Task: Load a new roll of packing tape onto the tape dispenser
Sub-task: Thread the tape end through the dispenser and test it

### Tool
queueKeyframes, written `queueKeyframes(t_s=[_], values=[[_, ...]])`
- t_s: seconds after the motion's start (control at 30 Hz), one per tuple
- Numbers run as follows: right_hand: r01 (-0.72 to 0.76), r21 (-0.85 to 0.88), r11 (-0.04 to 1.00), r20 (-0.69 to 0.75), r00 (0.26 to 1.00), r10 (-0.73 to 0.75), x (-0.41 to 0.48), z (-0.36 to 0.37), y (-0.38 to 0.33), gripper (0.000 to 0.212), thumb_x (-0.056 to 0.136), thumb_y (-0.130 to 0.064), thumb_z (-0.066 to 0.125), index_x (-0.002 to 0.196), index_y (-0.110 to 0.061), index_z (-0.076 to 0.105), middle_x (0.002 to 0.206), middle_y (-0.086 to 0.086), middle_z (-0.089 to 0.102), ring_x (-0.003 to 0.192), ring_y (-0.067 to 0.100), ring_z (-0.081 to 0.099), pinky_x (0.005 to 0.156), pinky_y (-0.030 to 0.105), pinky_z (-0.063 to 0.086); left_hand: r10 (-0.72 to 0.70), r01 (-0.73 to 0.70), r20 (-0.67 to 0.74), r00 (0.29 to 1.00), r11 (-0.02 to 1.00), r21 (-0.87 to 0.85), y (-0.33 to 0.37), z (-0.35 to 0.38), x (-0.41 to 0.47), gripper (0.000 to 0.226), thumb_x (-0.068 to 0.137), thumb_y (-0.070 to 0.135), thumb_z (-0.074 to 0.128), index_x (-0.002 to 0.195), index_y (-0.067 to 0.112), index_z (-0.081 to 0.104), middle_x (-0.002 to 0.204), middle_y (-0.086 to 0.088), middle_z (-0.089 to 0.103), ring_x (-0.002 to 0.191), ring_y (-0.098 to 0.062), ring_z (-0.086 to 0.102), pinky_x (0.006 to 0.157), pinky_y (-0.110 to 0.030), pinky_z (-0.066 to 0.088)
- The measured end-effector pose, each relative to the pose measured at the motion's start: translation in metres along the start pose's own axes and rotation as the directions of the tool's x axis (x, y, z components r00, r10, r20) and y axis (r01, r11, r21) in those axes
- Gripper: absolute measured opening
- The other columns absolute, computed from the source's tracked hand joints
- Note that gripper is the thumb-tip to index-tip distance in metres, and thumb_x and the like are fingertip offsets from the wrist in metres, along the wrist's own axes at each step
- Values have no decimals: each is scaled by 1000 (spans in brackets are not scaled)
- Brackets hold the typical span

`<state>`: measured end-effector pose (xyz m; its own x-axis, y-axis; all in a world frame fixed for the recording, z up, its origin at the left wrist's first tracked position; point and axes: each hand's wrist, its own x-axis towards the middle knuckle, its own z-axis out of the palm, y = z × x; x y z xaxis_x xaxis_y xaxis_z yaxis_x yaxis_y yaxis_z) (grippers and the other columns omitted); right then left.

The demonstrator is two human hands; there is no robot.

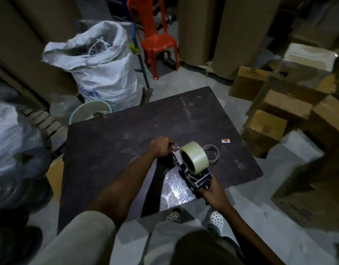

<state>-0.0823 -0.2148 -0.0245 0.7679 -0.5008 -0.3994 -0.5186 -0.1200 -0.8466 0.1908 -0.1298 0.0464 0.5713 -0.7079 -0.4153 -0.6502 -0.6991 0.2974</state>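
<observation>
Tape roll point(194, 157) on hand-held dispenser point(198, 178)

I see the glossy, pale translucent roll of packing tape point(194, 157) seated on the spindle of the black-and-metal handheld tape dispenser point(198, 177), tilted above the near right part of the dark tabletop.

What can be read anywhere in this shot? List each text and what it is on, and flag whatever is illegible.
No text here can be read for certain.
White woven sack: blue lettering low on its side, too blurred to read.
Cardboard box at right: dark print on its top flap, too small to read.
Small orange and white label on the table: print too small to read.
Tape roll and tape dispenser: no markings visible.
</observation>
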Motion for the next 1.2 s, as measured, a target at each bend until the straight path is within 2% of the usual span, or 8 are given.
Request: queueKeyframes(t_s=[0.17, 0.33, 0.43, 0.6, 0.83, 0.9, 1.0, 1.2], values=[[-77, 7, 997, -122, 989, 78, -4, 37, 11, 69, 82, -43, 82, 140, -25, 48, 123, -4, 71, 115, 21, 70, 97, 45, 58, 74, -79, 129, 989, 996, 35, -16, 24, 27, 22, 98, 21, 61, 113, 11, 72, 123, -16, 72, 119, -33, 66, 99, -41, 54], [-146, -38, 989, -211, 968, 135, 3, 52, -3, 67, 81, -51, 77, 136, -24, 50, 128, 1, 67, 115, 24, 67, 98, 48, 56, 129, -132, 175, 976, 991, 6, -20, 30, 53, 27, 100, 24, 61, 110, 3, 74, 117, -22, 73, 115, -35, 68, 98, -42, 52], [-196, -48, 980, -230, 956, 180, 9, 54, -13, 50, 82, -44, 78, 124, -42, 51, 123, 0, 71, 110, 24, 69, 95, 48, 59, 162, -167, 156, 974, 986, 17, -26, 31, 59, 31, 102, 30, 58, 102, 2, 72, 111, -24, 72, 109, -38, 68, 90, -42, 52], [-253, -88, 963, -239, 944, 227, 19, 51, -21, 58, 84, -39, 77, 136, -30, 53, 123, -2, 73, 107, 20, 70, 96, 44, 59, 192, -208, 169, 967, 975, 83, -27, 35, 68, 28, 101, 30, 58, 107, 7, 72, 116, -22, 72, 110, -39, 68, 93, -47, 56], [-271, -226, 936, -167, 957, 237, 34, 50, -27, 52, 77, -26, 63, 129, -20, 63, 121, 7, 74, 110, 27, 69, 96, 44, 57, 17, -24, 62, 998, 991, 128, -35, 43, 75, 41, 94, 37, 70, 120, 7, 66, 128, -20, 68, 123, -39, 64, 100, -44, 53], [-292, -229, 929, -175, 951, 256, 34, 51, -26, 47, 73, -25, 61, 119, -16, 67, 113, 10, 75, 104, 28, 70, 92, 44, 58, 183, -182, 5, 983, 974, 138, -39, 45, 69, 35, 93, 22, 68, 125, 8, 65, 136, -16, 62, 130, -36, 56, 107, -40, 46], [-322, -222, 921, -190, 940, 283, 34, 53, -22, 39, 71, -25, 57, 105, -10, 70, 103, 14, 76, 97, 31, 71, 90, 46, 60, 430, -446, 124, 894, 876, 183, -53, 62, 42, 40, 88, 9, 63, 128, 11, 68, 153, -5, 51, 138, -29, 44, 111, -39, 36], [-296, -204, 933, -192, 947, 259, 27, 58, -17, 33, 68, -23, 59, 97, -11, 67, 96, 13, 73, 88, 30, 69, 77, 37, 57, 389, -465, 257, 885, 693, 552, -60, 66, 24, 60, 100, 29, 51, 158, 33, 35, 173, 10, 16, 151, -29, 27, 116, -48, 30]])
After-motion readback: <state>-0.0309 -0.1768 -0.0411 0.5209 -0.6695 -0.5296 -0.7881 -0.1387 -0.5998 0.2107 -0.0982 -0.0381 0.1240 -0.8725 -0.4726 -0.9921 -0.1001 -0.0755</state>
